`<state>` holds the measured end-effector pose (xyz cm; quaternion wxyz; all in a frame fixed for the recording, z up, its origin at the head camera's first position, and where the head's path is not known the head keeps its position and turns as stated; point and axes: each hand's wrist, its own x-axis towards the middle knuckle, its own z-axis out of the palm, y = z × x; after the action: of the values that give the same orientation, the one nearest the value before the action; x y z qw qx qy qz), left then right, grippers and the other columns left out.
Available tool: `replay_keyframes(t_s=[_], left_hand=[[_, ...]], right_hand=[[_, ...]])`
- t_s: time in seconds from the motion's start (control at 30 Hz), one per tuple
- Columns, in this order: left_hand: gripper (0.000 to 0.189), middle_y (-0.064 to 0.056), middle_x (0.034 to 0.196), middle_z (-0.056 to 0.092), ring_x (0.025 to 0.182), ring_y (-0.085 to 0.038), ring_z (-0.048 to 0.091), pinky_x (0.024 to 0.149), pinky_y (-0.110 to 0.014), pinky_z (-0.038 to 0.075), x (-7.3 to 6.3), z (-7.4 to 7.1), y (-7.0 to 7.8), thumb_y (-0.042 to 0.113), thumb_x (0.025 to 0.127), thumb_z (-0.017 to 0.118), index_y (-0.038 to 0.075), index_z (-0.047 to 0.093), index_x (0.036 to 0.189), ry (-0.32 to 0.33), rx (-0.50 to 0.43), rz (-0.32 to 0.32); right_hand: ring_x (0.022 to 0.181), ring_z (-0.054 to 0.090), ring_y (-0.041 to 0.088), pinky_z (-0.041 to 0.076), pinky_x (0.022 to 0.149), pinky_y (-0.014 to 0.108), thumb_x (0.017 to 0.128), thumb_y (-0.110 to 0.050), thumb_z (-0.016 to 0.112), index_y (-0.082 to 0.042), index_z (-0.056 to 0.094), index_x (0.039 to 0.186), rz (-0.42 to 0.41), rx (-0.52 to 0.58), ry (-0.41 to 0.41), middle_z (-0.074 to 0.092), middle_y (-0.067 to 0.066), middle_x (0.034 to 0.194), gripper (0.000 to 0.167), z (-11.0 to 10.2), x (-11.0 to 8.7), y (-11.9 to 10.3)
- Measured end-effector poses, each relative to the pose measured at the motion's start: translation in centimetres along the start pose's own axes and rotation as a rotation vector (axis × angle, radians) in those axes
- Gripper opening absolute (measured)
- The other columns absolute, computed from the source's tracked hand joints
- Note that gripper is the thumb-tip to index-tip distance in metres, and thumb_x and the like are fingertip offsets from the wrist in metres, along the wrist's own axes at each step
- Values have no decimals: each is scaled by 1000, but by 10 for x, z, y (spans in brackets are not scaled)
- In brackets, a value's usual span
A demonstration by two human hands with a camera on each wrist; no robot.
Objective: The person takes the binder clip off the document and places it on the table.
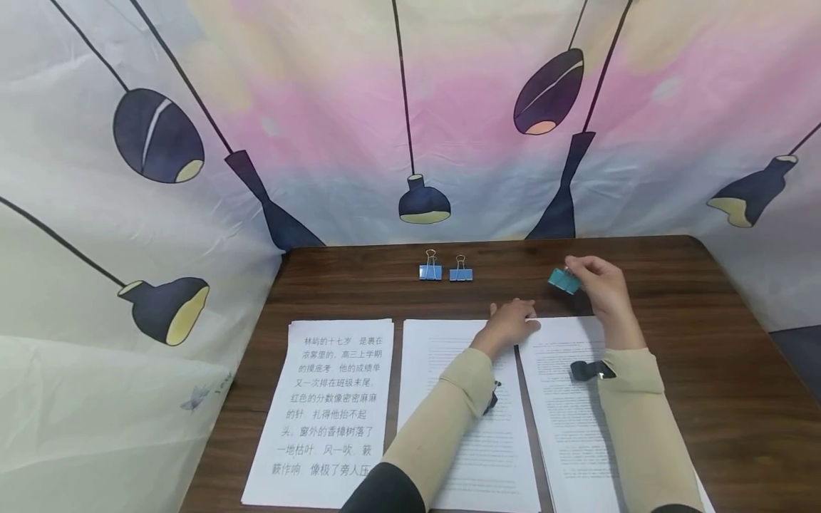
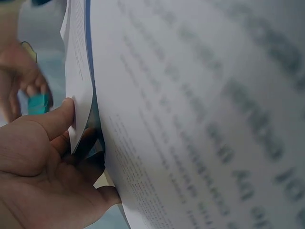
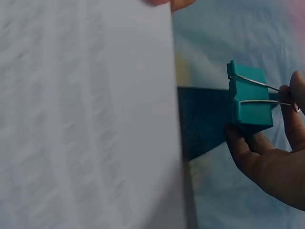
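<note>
My left hand [image 1: 511, 324] pinches the top left corner of the right-hand stack of printed paper [image 1: 564, 399]. In the left wrist view the thumb of the left hand [image 2: 43, 162] lies on one face of the sheets, with fingers behind them. A teal binder clip [image 1: 564, 281] is in my right hand [image 1: 601, 285], above the table beyond that stack's top edge. The right wrist view shows the clip [image 3: 252, 98] with its wire handles between the thumb and fingers of the right hand [image 3: 276, 164]. The middle stack [image 1: 442, 356] lies partly under my left forearm.
Two blue binder clips, a larger one [image 1: 430, 272] and a smaller one [image 1: 461, 274], stand near the back of the wooden table [image 1: 346, 285]. On the left lies a stack with large Chinese print [image 1: 333, 413]. A lamp-patterned cloth [image 1: 321, 142] hangs behind.
</note>
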<state>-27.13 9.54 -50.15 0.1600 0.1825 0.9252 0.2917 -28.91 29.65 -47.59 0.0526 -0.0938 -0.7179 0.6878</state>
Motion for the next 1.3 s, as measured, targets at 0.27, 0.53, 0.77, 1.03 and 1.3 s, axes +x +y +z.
replay_keyframes(t_s=[0.27, 0.53, 0.77, 1.03, 1.3], left_hand=[[22, 10, 158, 52, 155, -18, 35, 129, -57, 14, 1, -2, -2, 28, 106, 64, 19, 69, 87, 0, -24, 6], [18, 9, 158, 53, 153, -15, 38, 128, -57, 17, -2, -5, 2, 29, 107, 63, 19, 73, 97, -10, 27, 0], [19, 10, 157, 53, 148, -10, 45, 127, -57, 19, 0, -2, 6, 31, 106, 64, 18, 77, 112, 4, 64, -14], [48, 5, 161, 50, 150, -11, 43, 128, -55, 19, 2, -1, 6, 31, 106, 62, 17, 58, 152, -2, 102, -32], [52, 6, 159, 52, 147, -12, 46, 127, -57, 22, 5, 2, 4, 28, 102, 69, 14, 59, 151, 9, 114, -37]], right_hand=[[112, 54, 25, 49, 100, 51, 99, -51, 72, 3, 71, 115, -44, -278, -187, 63, 4, 125, 56, 41, 34, -23], [137, 49, 41, 41, 114, 62, 101, -41, 72, 1, 70, 117, 28, -369, -411, 51, 22, 153, 45, 75, 68, -28], [137, 55, 43, 42, 111, 65, 105, -37, 67, -2, 70, 118, 73, -566, -613, 46, 22, 159, 38, 94, 88, -30], [136, 54, 46, 47, 103, 60, 105, -29, 68, 2, 70, 121, 94, -585, -577, 43, 25, 160, 35, 111, 89, -32], [133, 53, 46, 44, 113, 57, 105, -26, 69, 7, 67, 123, 87, -566, -510, 46, 27, 154, 37, 112, 92, -19]])
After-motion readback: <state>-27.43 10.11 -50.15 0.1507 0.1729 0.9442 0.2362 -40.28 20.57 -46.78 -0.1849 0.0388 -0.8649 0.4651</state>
